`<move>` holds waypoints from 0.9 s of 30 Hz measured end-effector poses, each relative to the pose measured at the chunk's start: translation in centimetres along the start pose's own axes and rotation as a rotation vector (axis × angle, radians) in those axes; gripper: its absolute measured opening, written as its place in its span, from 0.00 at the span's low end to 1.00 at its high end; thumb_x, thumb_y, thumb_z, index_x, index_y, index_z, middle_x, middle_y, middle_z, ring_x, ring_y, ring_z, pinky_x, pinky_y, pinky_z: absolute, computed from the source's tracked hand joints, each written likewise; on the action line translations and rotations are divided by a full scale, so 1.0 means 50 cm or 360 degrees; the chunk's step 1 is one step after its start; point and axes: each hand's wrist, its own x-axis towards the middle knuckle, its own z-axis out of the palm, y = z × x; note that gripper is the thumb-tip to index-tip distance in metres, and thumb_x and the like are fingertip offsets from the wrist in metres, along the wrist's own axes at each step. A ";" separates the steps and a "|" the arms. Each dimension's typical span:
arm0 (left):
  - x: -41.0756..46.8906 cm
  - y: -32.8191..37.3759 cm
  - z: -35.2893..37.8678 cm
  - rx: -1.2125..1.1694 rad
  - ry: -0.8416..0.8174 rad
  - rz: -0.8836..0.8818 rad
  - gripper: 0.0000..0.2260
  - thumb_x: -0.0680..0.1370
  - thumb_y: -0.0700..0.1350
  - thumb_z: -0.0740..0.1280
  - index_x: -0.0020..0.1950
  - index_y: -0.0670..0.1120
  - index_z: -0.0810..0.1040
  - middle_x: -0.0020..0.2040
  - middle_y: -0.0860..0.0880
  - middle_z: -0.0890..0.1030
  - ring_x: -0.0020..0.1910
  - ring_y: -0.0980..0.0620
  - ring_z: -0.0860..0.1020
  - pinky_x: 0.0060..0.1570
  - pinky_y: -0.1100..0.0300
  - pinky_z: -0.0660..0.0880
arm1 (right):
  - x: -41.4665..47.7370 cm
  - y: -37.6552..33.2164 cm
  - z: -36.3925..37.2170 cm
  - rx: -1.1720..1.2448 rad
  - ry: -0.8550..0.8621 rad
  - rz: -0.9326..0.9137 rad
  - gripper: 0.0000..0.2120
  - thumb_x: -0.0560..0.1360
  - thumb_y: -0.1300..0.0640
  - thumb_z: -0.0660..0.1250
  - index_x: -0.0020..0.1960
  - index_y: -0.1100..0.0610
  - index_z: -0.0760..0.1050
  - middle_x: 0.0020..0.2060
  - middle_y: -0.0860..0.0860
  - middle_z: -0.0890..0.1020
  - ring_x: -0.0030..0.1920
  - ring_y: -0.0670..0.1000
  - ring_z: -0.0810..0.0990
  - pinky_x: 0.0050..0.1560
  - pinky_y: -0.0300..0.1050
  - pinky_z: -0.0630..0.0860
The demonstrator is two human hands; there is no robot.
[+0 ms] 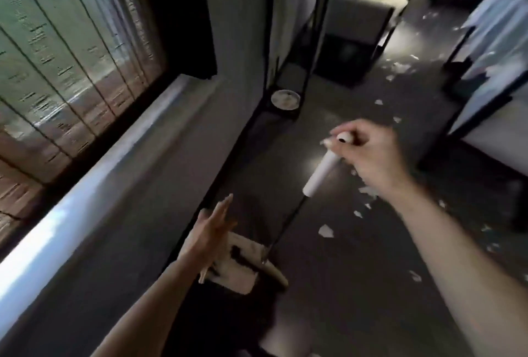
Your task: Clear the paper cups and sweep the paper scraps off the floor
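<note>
Right grip (368,153) is curled round the top of the white handle (320,175), cap end poking out past the fingers. A thin black rod (285,225) runs down-left from the handle to the pale sweeper head (243,268) on the floor (343,285). Left grip (211,231) is spread flat, holding nothing, just over that head. Paper scraps (325,231) lie scattered right of the rod, below and beyond the right grip.

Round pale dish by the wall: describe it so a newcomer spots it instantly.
Follow the grey wall under the window to the black metal stand against it. On the stand's bottom shelf, near floor level, sits the round pale dish. It is the only whole round thing there; the paper scraps on the floor are torn and irregular.
</note>
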 end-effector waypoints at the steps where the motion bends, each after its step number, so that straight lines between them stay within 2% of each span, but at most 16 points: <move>1: -0.003 -0.005 0.023 -0.0068 -0.0029 -0.0021 0.25 0.80 0.49 0.62 0.73 0.64 0.56 0.57 0.52 0.67 0.56 0.49 0.72 0.55 0.60 0.68 | -0.016 0.022 -0.009 -0.0027 -0.0018 0.0048 0.10 0.69 0.62 0.74 0.38 0.49 0.78 0.37 0.50 0.82 0.36 0.43 0.77 0.39 0.46 0.74; 3: -0.014 -0.005 0.061 -0.0182 -0.0110 -0.0026 0.24 0.75 0.58 0.64 0.68 0.71 0.61 0.57 0.52 0.67 0.59 0.47 0.73 0.60 0.54 0.71 | -0.044 0.059 -0.026 -0.0098 -0.0025 0.0094 0.10 0.68 0.62 0.76 0.38 0.49 0.78 0.34 0.45 0.80 0.33 0.38 0.75 0.38 0.37 0.73; 4: -0.019 0.000 0.076 -0.0214 -0.0138 0.0020 0.25 0.70 0.64 0.63 0.66 0.71 0.64 0.59 0.51 0.68 0.60 0.46 0.72 0.63 0.51 0.71 | -0.055 0.071 -0.037 -0.0109 -0.0026 0.0100 0.09 0.68 0.62 0.76 0.39 0.50 0.79 0.34 0.43 0.79 0.32 0.37 0.74 0.38 0.32 0.71; 5: -0.023 0.010 0.087 -0.0266 -0.0155 0.0078 0.27 0.66 0.69 0.63 0.65 0.69 0.68 0.63 0.50 0.68 0.63 0.44 0.71 0.64 0.47 0.70 | -0.062 0.078 -0.050 -0.0116 -0.0042 0.0109 0.08 0.68 0.62 0.76 0.41 0.51 0.80 0.35 0.42 0.79 0.33 0.37 0.75 0.38 0.28 0.69; 7: -0.026 0.020 0.107 -0.0240 -0.0114 0.0253 0.30 0.65 0.71 0.65 0.64 0.60 0.73 0.66 0.49 0.69 0.66 0.41 0.69 0.65 0.45 0.69 | -0.072 0.086 -0.076 -0.0287 -0.0158 0.0139 0.07 0.69 0.61 0.75 0.44 0.51 0.80 0.37 0.42 0.78 0.35 0.39 0.74 0.39 0.26 0.68; 9: -0.026 0.046 0.121 -0.0181 -0.0120 0.0222 0.18 0.73 0.60 0.69 0.61 0.61 0.74 0.62 0.48 0.72 0.62 0.44 0.73 0.60 0.47 0.74 | -0.080 0.090 -0.100 -0.0647 -0.0316 0.0144 0.05 0.69 0.59 0.76 0.43 0.53 0.81 0.38 0.43 0.76 0.37 0.41 0.73 0.39 0.27 0.67; 10: -0.027 0.053 0.131 -0.0294 -0.0170 0.0159 0.17 0.76 0.53 0.68 0.62 0.64 0.71 0.57 0.48 0.71 0.57 0.46 0.75 0.57 0.50 0.76 | -0.084 0.093 -0.111 -0.0789 -0.0396 0.0154 0.05 0.68 0.58 0.76 0.42 0.54 0.81 0.39 0.45 0.75 0.38 0.42 0.73 0.38 0.29 0.67; 11: -0.028 0.055 0.141 -0.0295 -0.0188 0.0075 0.20 0.77 0.48 0.68 0.64 0.66 0.68 0.53 0.50 0.70 0.51 0.50 0.76 0.54 0.53 0.77 | -0.088 0.095 -0.121 -0.0910 -0.0474 0.0183 0.06 0.68 0.57 0.76 0.42 0.53 0.80 0.40 0.46 0.75 0.40 0.45 0.74 0.38 0.32 0.68; 13: -0.034 0.065 0.150 -0.0224 -0.0122 0.0020 0.25 0.77 0.46 0.67 0.69 0.63 0.64 0.49 0.51 0.68 0.44 0.57 0.74 0.48 0.58 0.76 | -0.097 0.098 -0.139 -0.1119 -0.0602 0.0272 0.06 0.68 0.57 0.73 0.45 0.50 0.80 0.41 0.48 0.77 0.43 0.49 0.75 0.39 0.41 0.72; 15: -0.041 0.079 0.156 -0.0233 -0.0130 0.0026 0.25 0.77 0.49 0.67 0.72 0.59 0.63 0.49 0.51 0.68 0.42 0.59 0.73 0.45 0.61 0.73 | -0.106 0.104 -0.157 -0.1148 -0.0632 0.0350 0.07 0.70 0.57 0.71 0.46 0.49 0.80 0.42 0.49 0.78 0.42 0.48 0.75 0.36 0.39 0.71; 18: -0.045 0.091 0.163 -0.0212 -0.0162 0.0027 0.26 0.76 0.51 0.67 0.72 0.57 0.63 0.50 0.50 0.69 0.44 0.57 0.73 0.46 0.60 0.72 | -0.116 0.112 -0.189 -0.1073 -0.0477 0.0421 0.05 0.70 0.56 0.72 0.42 0.47 0.78 0.43 0.51 0.80 0.37 0.48 0.76 0.34 0.40 0.72; 21: -0.048 0.099 0.170 -0.0217 -0.0190 0.0013 0.25 0.76 0.51 0.66 0.71 0.58 0.62 0.52 0.50 0.70 0.46 0.54 0.75 0.47 0.55 0.77 | -0.112 0.100 -0.248 -0.0995 -0.0208 0.0463 0.04 0.70 0.54 0.73 0.42 0.49 0.78 0.37 0.51 0.80 0.30 0.47 0.73 0.29 0.40 0.68; 25: -0.050 0.115 0.182 -0.0216 -0.0184 -0.0023 0.24 0.77 0.52 0.65 0.71 0.59 0.61 0.52 0.50 0.70 0.44 0.55 0.75 0.42 0.56 0.76 | -0.099 0.063 -0.331 -0.0775 0.0187 0.0401 0.06 0.69 0.54 0.75 0.41 0.52 0.78 0.34 0.54 0.82 0.34 0.52 0.83 0.28 0.37 0.72; 27: -0.053 0.120 0.189 -0.0223 -0.0179 -0.0033 0.24 0.77 0.52 0.65 0.70 0.60 0.61 0.52 0.51 0.70 0.44 0.54 0.76 0.42 0.54 0.78 | -0.102 0.059 -0.354 -0.0628 0.0322 0.0436 0.07 0.69 0.56 0.76 0.41 0.55 0.79 0.34 0.55 0.83 0.35 0.53 0.84 0.35 0.40 0.78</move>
